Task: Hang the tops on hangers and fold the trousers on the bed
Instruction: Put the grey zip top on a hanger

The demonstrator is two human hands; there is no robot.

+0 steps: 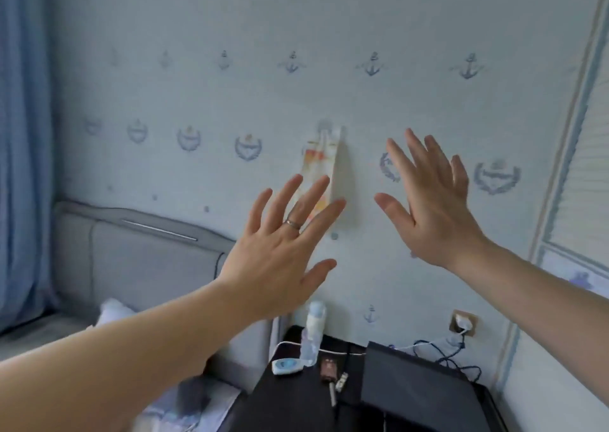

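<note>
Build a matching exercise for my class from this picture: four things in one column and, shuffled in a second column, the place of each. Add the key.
Column 1
1. ring
2. blue curtain
3. white plug
4. white bottle

Column 2
A. in the wall socket
B. along the far left edge of the view
C. on a finger of the left hand
D. upright at the back edge of the dark bedside table

Pairs: 1-C, 2-B, 3-A, 4-D
</note>
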